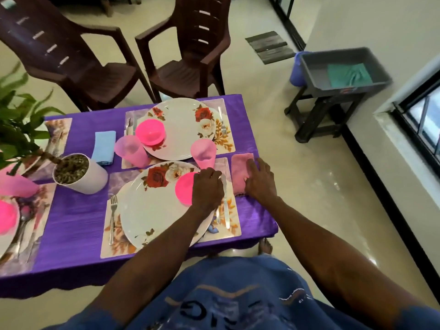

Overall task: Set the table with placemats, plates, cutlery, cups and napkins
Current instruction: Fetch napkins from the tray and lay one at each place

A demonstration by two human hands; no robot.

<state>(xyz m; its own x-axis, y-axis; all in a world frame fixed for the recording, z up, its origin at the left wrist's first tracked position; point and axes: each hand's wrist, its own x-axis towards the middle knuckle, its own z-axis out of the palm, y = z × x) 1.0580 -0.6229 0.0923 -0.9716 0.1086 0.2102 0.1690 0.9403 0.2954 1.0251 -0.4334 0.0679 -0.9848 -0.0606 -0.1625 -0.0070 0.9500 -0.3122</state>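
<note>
— What's closest to you?

— Blue printed shirt [238,294], then my two bare forearms reaching over the near edge of the purple-clothed table [78,210].

— And the hands?

— My left hand [207,189] is curled over the right side of the near white rose-patterned plate [152,210], knuckles up, beside the bright pink plastic bowl [184,189]; I cannot tell whether it grasps the steel knife [226,208] lying just right of the plate. My right hand [259,179] lies flat, fingers relaxed, pressing the folded pink cloth napkin [239,173] at the table's right edge.

— What surrounds them?

— A steel fork [112,217] lies left of the plate on the floral placemat [114,244]. A translucent pink cup [203,151] stands just beyond my left hand. Farther off sit a second rose plate [183,129], and a folded blue napkin [104,147] near the white potted plant [79,173].
</note>
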